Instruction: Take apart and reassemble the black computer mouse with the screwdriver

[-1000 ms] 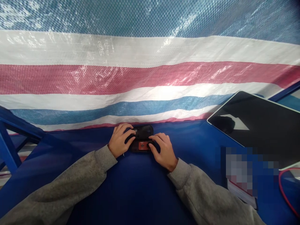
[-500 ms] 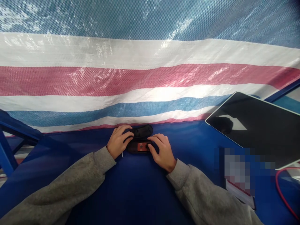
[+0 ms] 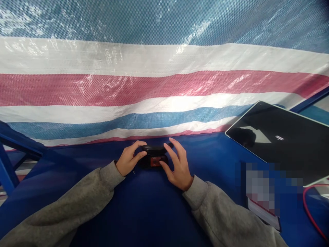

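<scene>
A small black oval case [image 3: 153, 152] with an orange-red label [image 3: 155, 161] lies in the middle of the blue surface, folded into a narrower shape. My left hand [image 3: 128, 158] grips its left end between thumb and fingers. My right hand [image 3: 178, 168] sits at its right side with the fingers spread. Its thumb lies near the label, and the fingertips reach the case's upper right edge. Grey sweatshirt sleeves cover both forearms.
A dark tablet [image 3: 277, 137] lies at the right on the blue surface [image 3: 102, 185]. A red cable [image 3: 307, 206] curves at the lower right, beside a blurred patch [image 3: 262, 188]. A striped tarp [image 3: 164, 89] hangs behind, and a blue metal frame [image 3: 15, 144] stands at the left.
The case's two halves, lying open side by side earlier, now sit closer together. My right fingers have lifted and spread, and my left hand has shifted to the case's left end.
</scene>
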`<move>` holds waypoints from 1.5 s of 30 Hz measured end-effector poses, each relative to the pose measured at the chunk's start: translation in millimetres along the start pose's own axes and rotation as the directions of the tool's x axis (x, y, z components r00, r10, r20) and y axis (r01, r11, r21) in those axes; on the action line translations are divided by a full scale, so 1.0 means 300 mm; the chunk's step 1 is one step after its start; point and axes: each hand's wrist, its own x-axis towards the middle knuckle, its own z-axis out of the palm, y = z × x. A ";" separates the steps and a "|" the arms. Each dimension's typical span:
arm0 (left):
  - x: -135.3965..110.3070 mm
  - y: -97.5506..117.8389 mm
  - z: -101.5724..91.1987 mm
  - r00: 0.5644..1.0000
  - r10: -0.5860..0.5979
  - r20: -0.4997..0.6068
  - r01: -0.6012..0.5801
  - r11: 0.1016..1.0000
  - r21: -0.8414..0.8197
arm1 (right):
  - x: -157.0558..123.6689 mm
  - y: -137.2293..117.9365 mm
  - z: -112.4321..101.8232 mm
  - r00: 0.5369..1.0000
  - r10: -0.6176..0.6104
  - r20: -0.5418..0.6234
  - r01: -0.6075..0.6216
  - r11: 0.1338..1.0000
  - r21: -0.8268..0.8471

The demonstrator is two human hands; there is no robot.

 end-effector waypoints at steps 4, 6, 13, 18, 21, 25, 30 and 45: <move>0.017 0.041 -0.009 0.980 -0.145 0.133 0.179 0.940 -0.290 | 0.000 0.008 0.006 0.999 -0.032 0.010 0.032 0.999 0.000; 0.025 0.044 -0.012 0.966 -0.187 0.180 0.243 0.892 -0.381 | -0.003 0.012 0.009 1.000 -0.019 0.005 0.019 1.000 0.007; 0.028 0.038 -0.007 0.937 -0.283 0.204 0.348 0.705 -0.618 | -0.003 0.006 0.007 0.993 -0.079 0.093 0.081 0.996 -0.020; 0.030 0.062 0.004 0.929 -0.310 0.201 0.362 0.658 -0.661 | -0.005 0.009 0.013 0.999 -0.040 0.034 0.041 0.999 -0.031; 0.035 0.066 -0.002 0.931 -0.300 0.208 0.362 0.691 -0.626 | -0.009 0.011 0.015 0.999 -0.050 -0.008 0.049 0.998 -0.031; 0.037 0.052 -0.025 0.973 -0.197 0.121 0.227 0.917 -0.328 | -0.006 0.013 0.012 0.998 -0.026 -0.051 0.026 1.000 0.007; 0.017 0.020 -0.028 0.945 0.011 0.326 -0.090 0.969 0.229 | -0.006 0.020 0.008 0.998 0.006 0.059 -0.010 0.999 0.053; -0.014 -0.024 0.019 0.948 0.038 0.317 -0.142 0.939 0.313 | -0.005 0.030 0.017 0.937 -0.009 0.349 -0.027 0.995 0.097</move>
